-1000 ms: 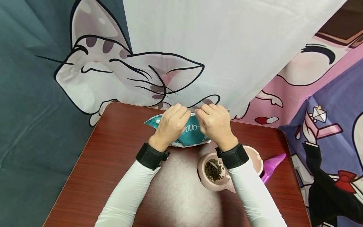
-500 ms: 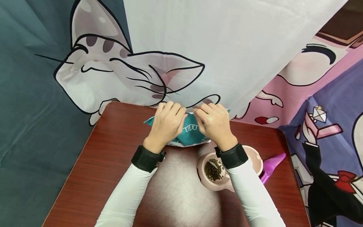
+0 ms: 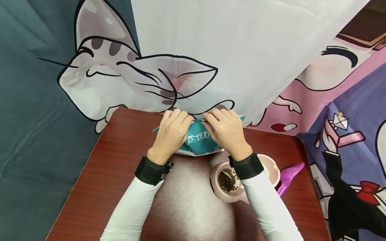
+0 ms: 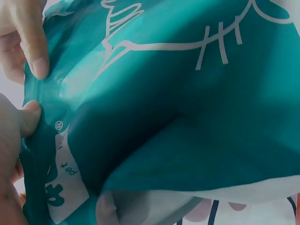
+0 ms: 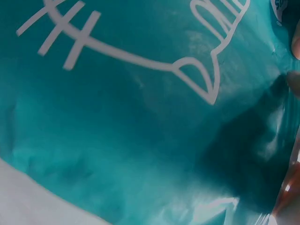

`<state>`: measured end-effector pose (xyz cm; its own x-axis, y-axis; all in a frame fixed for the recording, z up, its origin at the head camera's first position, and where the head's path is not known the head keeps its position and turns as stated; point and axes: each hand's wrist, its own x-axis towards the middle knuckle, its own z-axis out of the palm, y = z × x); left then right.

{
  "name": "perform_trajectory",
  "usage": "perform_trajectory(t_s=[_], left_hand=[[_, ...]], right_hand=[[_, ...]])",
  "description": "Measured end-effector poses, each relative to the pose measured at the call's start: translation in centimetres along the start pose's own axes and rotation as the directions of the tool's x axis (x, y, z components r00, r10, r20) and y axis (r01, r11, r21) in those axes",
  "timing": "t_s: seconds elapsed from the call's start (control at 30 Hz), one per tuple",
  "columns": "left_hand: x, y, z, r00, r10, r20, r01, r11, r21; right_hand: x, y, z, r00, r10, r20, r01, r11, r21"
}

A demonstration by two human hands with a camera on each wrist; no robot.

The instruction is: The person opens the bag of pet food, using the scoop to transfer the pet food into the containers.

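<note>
A teal pouch of pet food (image 3: 201, 139) with white line drawings stands at the far edge of the table. My left hand (image 3: 170, 134) pinches its top edge left of centre. My right hand (image 3: 227, 132) pinches the same edge further right. In the left wrist view the thumb of one hand (image 4: 30, 117) presses the pouch's rim, and a finger of the other hand lies close by. The right wrist view is filled by the pouch's front (image 5: 117, 131), with fingertips at its right border. The fingers behind the rim are hidden.
A pink double bowl (image 3: 214, 187) stands below my right hand, with brown kibble (image 3: 228, 180) in one side and my forearm across its middle. Right of it lies a purple scoop (image 3: 287, 177). A cartoon-printed cloth (image 3: 256, 50) hangs behind the brown table (image 3: 120, 160).
My left hand has slid leftward along the pouch's top edge, away from the right hand. The right hand stays nearly in place. The bowl and scoop have not moved.
</note>
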<state>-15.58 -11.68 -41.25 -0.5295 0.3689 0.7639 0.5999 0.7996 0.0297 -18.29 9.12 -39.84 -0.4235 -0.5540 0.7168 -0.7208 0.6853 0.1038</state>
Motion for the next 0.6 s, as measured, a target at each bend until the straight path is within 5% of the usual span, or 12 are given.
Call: perform_trajectory(t_s=[0.33,0.6], left_hand=[[0.0,-0.2,0.2,1.0,0.022,-0.018,-0.023,0.999,-0.035],[-0.6,-1.3,-1.3,0.998,0.012,0.067,-0.011,1.0,-0.015]], right_hand=[[0.5,-0.6,0.6,0.998,-0.023,-0.054,0.025,0.999,0.034],[0.4,-0.4,0.4,0.999,-0.013,-0.037,0.014,0.999,0.037]])
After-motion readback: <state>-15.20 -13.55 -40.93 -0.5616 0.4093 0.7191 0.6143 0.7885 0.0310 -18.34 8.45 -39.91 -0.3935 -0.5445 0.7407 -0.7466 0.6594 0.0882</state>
